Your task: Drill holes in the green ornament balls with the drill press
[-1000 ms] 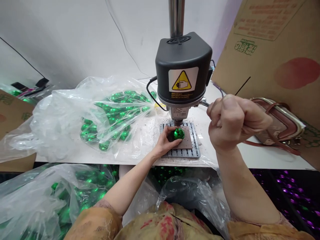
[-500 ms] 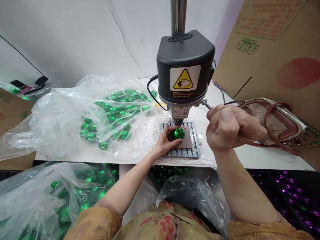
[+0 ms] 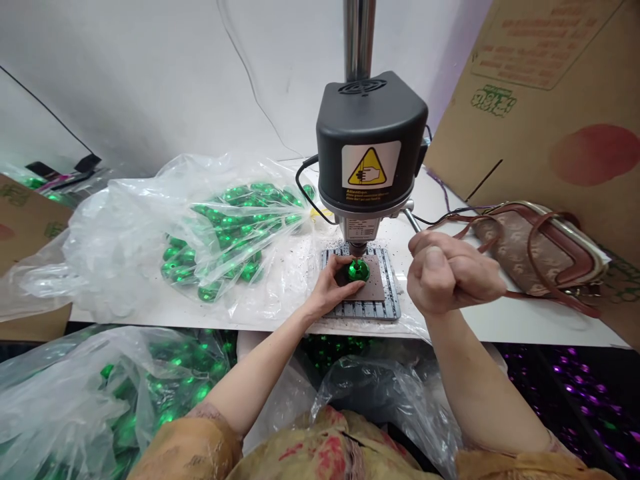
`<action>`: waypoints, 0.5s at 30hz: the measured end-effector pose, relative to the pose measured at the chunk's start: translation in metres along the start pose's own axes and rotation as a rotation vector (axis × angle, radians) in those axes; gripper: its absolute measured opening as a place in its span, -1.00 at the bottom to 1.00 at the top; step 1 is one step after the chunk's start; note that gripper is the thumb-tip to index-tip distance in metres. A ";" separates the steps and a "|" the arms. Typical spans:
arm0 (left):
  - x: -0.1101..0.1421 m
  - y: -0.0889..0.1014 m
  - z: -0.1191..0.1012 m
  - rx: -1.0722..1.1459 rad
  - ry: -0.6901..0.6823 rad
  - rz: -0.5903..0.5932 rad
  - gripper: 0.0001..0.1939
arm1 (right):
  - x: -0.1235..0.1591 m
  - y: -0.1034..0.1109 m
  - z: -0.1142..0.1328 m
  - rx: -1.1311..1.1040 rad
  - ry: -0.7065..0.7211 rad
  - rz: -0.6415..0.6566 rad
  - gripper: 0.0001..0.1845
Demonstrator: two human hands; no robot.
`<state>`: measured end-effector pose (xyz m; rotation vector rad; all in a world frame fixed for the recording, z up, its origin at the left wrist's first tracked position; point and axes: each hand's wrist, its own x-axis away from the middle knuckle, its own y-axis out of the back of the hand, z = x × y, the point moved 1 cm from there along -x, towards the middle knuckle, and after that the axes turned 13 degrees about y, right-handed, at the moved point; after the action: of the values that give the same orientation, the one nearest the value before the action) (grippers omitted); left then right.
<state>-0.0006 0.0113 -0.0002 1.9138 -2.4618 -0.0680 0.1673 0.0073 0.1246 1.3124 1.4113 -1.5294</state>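
Observation:
A shiny green ball sits on a brown board on the slotted base plate of a black drill press. With thumb and fingers around its left side, my left hand holds the ball under the chuck. The drill tip meets the top of the ball, though whether it has gone in I cannot make out. My right hand is closed in a fist around the drill press lever, whose grip end is hidden inside the fingers.
Behind my left arm, a clear plastic bag of green balls lies on the white table. A brown handbag and a cardboard box stand at the right. More bagged green balls are below the table edge; dark specks surround the base plate.
My right hand has come down and slightly left with the lever. The drill press appears slightly lower in view, with the camera shifted a little. My left hand keeps the ball in place.

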 end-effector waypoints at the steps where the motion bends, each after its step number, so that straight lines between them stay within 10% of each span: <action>1: 0.000 0.000 0.000 -0.006 -0.002 -0.003 -0.48 | 0.000 0.000 0.001 -0.004 0.000 -0.004 -0.54; 10: 0.010 -0.006 -0.011 -0.160 -0.088 -0.219 -0.57 | -0.060 -0.029 -0.002 0.104 -0.404 -0.104 -0.48; 15: 0.063 -0.013 -0.010 -0.590 -0.486 -0.317 -0.61 | -0.067 -0.030 -0.008 0.085 -0.408 -0.105 -0.50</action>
<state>-0.0033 -0.0535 0.0089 2.1256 -1.9668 -1.2367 0.1591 0.0109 0.1978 0.9136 1.1772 -1.8208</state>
